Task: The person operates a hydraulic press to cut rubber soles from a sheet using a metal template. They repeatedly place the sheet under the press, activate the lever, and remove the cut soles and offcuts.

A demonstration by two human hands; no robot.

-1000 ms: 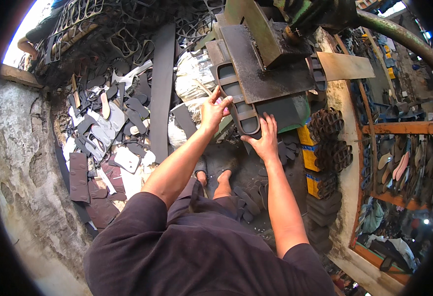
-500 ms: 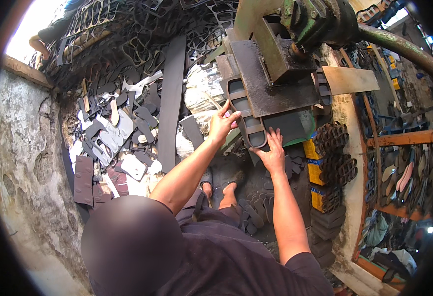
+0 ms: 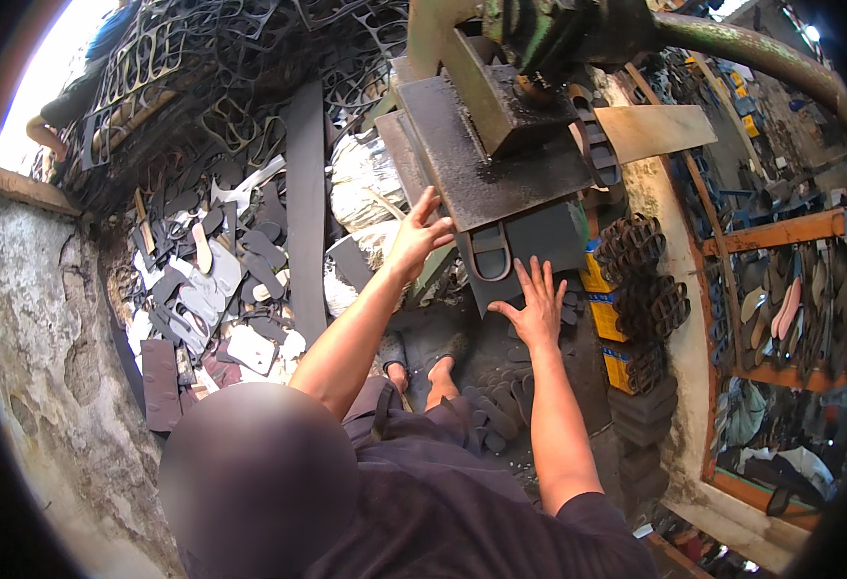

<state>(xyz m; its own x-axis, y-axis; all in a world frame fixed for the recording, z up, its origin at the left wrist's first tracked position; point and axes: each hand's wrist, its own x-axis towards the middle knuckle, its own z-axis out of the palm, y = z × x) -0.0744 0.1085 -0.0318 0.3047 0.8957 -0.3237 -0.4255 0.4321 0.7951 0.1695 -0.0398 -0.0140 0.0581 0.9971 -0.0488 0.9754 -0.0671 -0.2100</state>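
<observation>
Head view: left hand [image 3: 417,237] has come off the dark rubber sheet [image 3: 539,241] and now touches the edge of the press plate [image 3: 486,164], grip spread. Right hand [image 3: 536,307] has slid lower, fingers splayed flat (not pinching) on the sheet's near edge. The loop-shaped cutting die [image 3: 490,253] sits on the sheet under the plate, hands off it, so prob. set for pressing.

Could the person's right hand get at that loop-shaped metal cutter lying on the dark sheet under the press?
Probably yes. The right hand is spread open just below the loop-shaped cutter with nothing between them, though the press plate hangs close above the cutter.
</observation>
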